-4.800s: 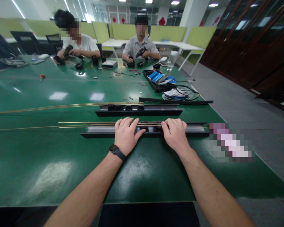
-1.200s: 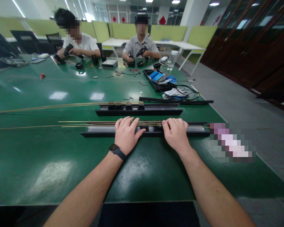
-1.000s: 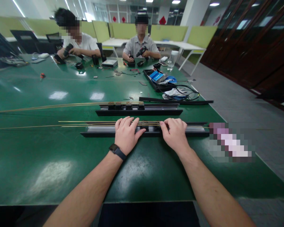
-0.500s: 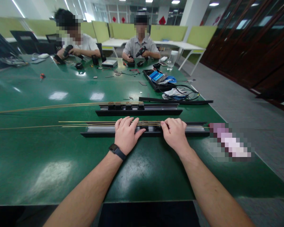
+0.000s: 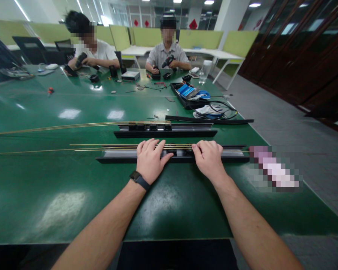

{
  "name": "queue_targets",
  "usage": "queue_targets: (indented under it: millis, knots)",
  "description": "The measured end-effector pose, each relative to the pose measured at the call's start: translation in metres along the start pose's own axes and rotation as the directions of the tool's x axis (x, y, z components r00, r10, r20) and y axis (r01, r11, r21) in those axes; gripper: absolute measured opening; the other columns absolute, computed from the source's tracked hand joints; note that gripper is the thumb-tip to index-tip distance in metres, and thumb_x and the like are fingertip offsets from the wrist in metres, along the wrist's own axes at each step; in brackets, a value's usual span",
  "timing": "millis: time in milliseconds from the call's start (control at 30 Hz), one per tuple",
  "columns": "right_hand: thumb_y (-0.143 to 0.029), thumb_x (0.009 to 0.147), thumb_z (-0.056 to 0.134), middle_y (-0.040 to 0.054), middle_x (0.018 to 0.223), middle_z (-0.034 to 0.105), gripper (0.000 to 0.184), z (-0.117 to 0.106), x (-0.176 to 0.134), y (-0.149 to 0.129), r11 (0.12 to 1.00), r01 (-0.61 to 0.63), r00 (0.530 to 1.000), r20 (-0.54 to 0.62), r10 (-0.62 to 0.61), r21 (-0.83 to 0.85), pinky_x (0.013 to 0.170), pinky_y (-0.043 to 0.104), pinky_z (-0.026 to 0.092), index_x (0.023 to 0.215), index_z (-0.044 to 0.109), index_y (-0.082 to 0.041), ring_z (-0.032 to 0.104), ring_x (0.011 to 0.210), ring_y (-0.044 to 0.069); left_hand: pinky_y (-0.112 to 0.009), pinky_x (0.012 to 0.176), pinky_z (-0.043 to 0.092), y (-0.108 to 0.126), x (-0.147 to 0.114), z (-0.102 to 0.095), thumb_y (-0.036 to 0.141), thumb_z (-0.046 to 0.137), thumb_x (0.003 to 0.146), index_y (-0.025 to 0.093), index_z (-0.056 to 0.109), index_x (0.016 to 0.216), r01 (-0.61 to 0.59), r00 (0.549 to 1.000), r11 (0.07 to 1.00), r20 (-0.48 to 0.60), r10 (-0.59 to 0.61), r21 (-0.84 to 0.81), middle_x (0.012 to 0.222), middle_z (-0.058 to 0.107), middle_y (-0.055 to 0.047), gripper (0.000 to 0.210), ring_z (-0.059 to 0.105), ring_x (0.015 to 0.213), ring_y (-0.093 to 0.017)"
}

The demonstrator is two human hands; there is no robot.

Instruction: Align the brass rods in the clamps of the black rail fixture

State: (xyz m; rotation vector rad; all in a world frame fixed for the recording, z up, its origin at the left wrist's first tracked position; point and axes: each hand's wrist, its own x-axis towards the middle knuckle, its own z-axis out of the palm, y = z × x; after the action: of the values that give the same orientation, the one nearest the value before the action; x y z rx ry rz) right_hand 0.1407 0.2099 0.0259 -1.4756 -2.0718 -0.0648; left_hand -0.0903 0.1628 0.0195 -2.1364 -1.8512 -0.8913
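A long black rail with a pale metallic channel (image 5: 119, 153) lies across the table in front of me. Small black blocks (image 5: 180, 153) sit in its middle. Thin brass-coloured rods (image 5: 101, 149) run lengthwise along it and stick out to the left. My left hand (image 5: 150, 157) rests over the rail and rods, fingers spread and thumb stretched toward the blocks. To its right, my right hand (image 5: 208, 157) is closed, thumb and forefinger pinching at the rods beside the blocks. Its fingertips partly hide the rod ends.
A second black rail (image 5: 166, 134) with blocks and rods lies just beyond. Farther back are a black strip (image 5: 211, 120), cables, and a black tray (image 5: 183, 100) with blue items. A pixelated pinkish thing (image 5: 273, 167) lies right. Two people opposite hold power drills (image 5: 168, 61).
Almost nothing differs. My right hand has shifted very slightly to the right; my left hand, the rail and the rods look the same.
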Motion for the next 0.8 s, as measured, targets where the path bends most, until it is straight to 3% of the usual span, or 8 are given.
queue_targets:
  millis: [800]
  knots:
    - [-0.041, 0.104, 0.045, 0.0051, 0.083, 0.068, 0.031, 0.0031, -0.0004, -0.0019, 1.000, 0.015, 1.000, -0.023, -0.015, -0.018, 0.084, 0.039, 0.027, 0.081, 0.057, -0.023, 0.052, 0.089, 0.024, -0.053, 0.117, 0.034, 0.0001, -0.0003, 0.0000, 0.053, 0.064, 0.095, 0.025, 0.067, 0.133, 0.004, 1.000, 1.000, -0.001, -0.004, -0.009, 0.132, 0.071, -0.012, 0.047, 0.057, 0.133, -0.032]
